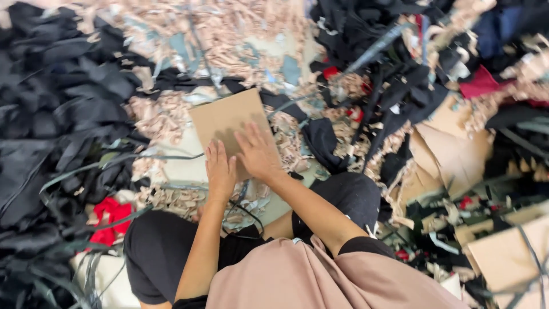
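Observation:
A flat piece of brown cardboard lies on the floor in front of me, tilted slightly. My left hand rests flat on its near edge with fingers together. My right hand lies palm down beside it, fingers spread over the cardboard's lower right part. Neither hand grips anything. My knees in black trousers frame the spot, and a pink garment covers my lap.
Beige scraps litter the floor around the cardboard. Heaps of black fabric fill the left side, with a red piece. More black cloth and cardboard sheets lie at right. A thin black cord runs by my legs.

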